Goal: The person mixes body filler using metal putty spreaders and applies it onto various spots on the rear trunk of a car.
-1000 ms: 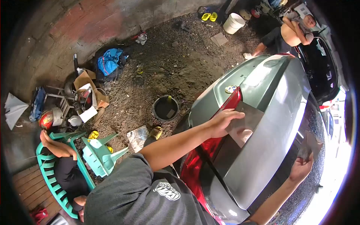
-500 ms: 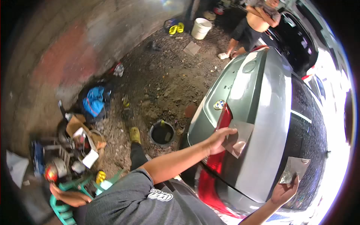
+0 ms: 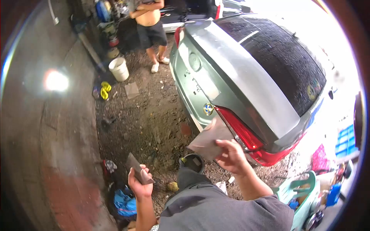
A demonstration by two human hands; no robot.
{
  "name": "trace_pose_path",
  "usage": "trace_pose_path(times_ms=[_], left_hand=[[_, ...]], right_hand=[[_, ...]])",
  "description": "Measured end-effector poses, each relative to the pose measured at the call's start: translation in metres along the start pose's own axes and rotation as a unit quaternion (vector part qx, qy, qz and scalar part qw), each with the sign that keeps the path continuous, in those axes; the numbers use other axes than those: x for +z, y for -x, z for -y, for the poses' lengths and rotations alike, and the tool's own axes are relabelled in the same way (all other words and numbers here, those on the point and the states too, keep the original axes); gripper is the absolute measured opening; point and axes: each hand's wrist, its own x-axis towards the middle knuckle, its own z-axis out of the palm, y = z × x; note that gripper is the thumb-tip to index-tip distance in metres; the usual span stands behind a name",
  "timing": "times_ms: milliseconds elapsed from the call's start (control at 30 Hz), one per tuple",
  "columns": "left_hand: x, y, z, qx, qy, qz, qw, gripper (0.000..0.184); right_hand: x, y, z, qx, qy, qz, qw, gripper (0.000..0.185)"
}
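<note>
My left hand (image 3: 142, 184) grips a small, dark, stiff-looking piece of sandpaper (image 3: 135, 166) between thumb and fingers, above the dirt floor. A larger grey-brown sandpaper sheet (image 3: 210, 140) is pinched in my right hand (image 3: 233, 159), with the thumb on top. Behind that sheet stands the rear of a grey-green car (image 3: 216, 50). Its red tail light (image 3: 241, 129) is close to my right hand, and a round sticker (image 3: 208, 109) sits beside the light. Below the sheet, a dark bucket (image 3: 196, 161) is partly hidden by my leg.
A person (image 3: 152, 32) stands with folded arms behind the car. Near the wall (image 3: 73, 134) are a white bucket (image 3: 118, 69), yellow clogs (image 3: 105, 91) and a blue plastic bag (image 3: 125, 202). A light green plastic chair (image 3: 302, 192) stands at my right.
My view has swung round, shifting the car's trunk up and the standing person leftward in frame. My hands have come away from over the trunk, each still holding its sheet.
</note>
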Motion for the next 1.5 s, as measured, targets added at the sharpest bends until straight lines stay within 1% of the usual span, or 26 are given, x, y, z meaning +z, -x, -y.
trace_pose_path(times_ms=[67, 100, 200, 300, 400, 433, 533, 567, 633, 700, 733, 800, 833, 867, 900, 933, 1000, 1033, 1100, 1133, 1200, 1267, 1333, 1400, 1433, 1500], left_hand=[[-0.003, -0.005, -0.015, 0.035, -0.012, 0.025, 0.999, 0.032], [0.009, -0.003, -0.02, 0.033, 0.001, 0.001, 0.999, 0.033], [-0.005, -0.009, -0.04, 0.028, 0.005, 0.007, 1.0, 0.034], [-0.01, -0.026, -0.055, 0.041, 0.041, -0.134, 0.989, 0.035], [0.008, -0.067, -0.064, 0.067, -0.015, -0.093, 0.993, 0.035], [0.022, -0.088, -0.064, 0.084, -0.017, -0.127, 0.988, 0.036], [0.052, -0.162, -0.067, 0.035, -0.091, 0.003, 0.995, 0.035], [0.064, -0.191, -0.065, -0.006, -0.087, 0.028, 0.996, 0.035], [0.098, -0.256, -0.052, -0.094, -0.069, 0.078, 0.99, 0.033], [0.137, -0.318, -0.029, -0.149, -0.098, 0.139, 0.974, 0.031], [0.157, -0.348, -0.016, -0.177, -0.108, 0.172, 0.963, 0.03], [0.196, -0.395, 0.019, -0.206, -0.114, 0.129, 0.963, 0.029], [0.211, -0.42, 0.036, -0.222, -0.129, 0.173, 0.951, 0.03], [0.222, -0.441, 0.054, -0.237, -0.139, 0.213, 0.938, 0.032], [0.232, -0.462, 0.07, -0.283, -0.119, 0.248, 0.919, 0.037], [0.241, -0.483, 0.086, -0.326, -0.097, 0.283, 0.897, 0.042], [0.257, -0.523, 0.122, -0.409, -0.012, 0.329, 0.851, 0.05], [0.274, -0.533, 0.139, -0.42, 0.004, 0.324, 0.848, 0.05], [0.307, -0.549, 0.166, -0.436, 0.018, 0.31, 0.845, 0.051], [0.317, -0.558, 0.18, -0.433, 0.023, 0.338, 0.835, 0.052], [0.333, -0.572, 0.202, -0.448, 0.028, 0.367, 0.815, 0.051], [0.34, -0.579, 0.221, -0.447, -0.044, 0.361, 0.817, 0.058], [0.342, -0.585, 0.234, -0.436, -0.118, 0.372, 0.811, 0.066], [0.338, -0.592, 0.235, -0.446, -0.128, 0.413, 0.784, 0.072], [0.335, -0.594, 0.236, -0.453, -0.121, 0.433, 0.77, 0.07], [0.327, -0.6, 0.237, -0.462, -0.108, 0.468, 0.746, 0.067]], right_hand=[[0.015, -0.018, -0.024, -0.009, -0.004, 0.051, 0.999, 0.011], [0.026, -0.025, -0.032, -0.007, -0.021, 0.079, 0.997, 0.008], [0.048, -0.042, -0.039, 0.032, -0.035, 0.135, 0.99, 0.016], [0.077, -0.075, -0.046, 0.02, -0.105, 0.205, 0.973, 0.029], [0.097, -0.118, -0.034, 0.016, -0.123, 0.261, 0.957, 0.032], [0.103, -0.133, -0.028, 0.016, -0.131, 0.267, 0.955, 0.034], [0.114, -0.169, 0.002, -0.019, -0.149, 0.274, 0.95, 0.035], [0.116, -0.182, 0.014, -0.032, -0.157, 0.268, 0.95, 0.036], [0.118, -0.199, 0.044, -0.083, -0.175, 0.234, 0.953, 0.038], [0.118, -0.206, 0.075, -0.133, -0.198, 0.212, 0.948, 0.039], [0.114, -0.21, 0.09, -0.171, -0.131, 0.136, 0.967, 0.039], [0.109, -0.198, 0.123, -0.229, -0.163, 0.116, 0.953, 0.038], [0.094, -0.198, 0.135, -0.29, -0.102, 0.133, 0.942, 0.035], [0.089, -0.187, 0.137, -0.355, -0.094, 0.04, 0.929, 0.03], [0.097, -0.172, 0.151, -0.408, -0.077, -0.062, 0.907, 0.026], [0.108, -0.16, 0.168, -0.449, -0.158, -0.055, 0.878, 0.026], [0.101, -0.14, 0.178, -0.495, -0.003, -0.176, 0.851, 0.028], [0.107, -0.136, 0.193, -0.534, 0.197, -0.23, 0.789, 0.035], [0.116, -0.133, 0.208, -0.496, 0.385, -0.313, 0.712, 0.038], [0.12, -0.134, 0.213, -0.467, 0.47, -0.352, 0.662, 0.039], [0.131, -0.145, 0.22, -0.421, 0.529, -0.378, 0.633, 0.041], [0.139, -0.159, 0.222, -0.352, 0.605, -0.397, 0.595, 0.04], [0.144, -0.184, 0.22, -0.324, 0.596, -0.431, 0.595, 0.04], [0.145, -0.206, 0.22, -0.285, 0.614, -0.45, 0.582, 0.041], [0.145, -0.215, 0.222, -0.275, 0.611, -0.453, 0.588, 0.041], [0.147, -0.23, 0.229, -0.258, 0.623, -0.466, 0.572, 0.042]])
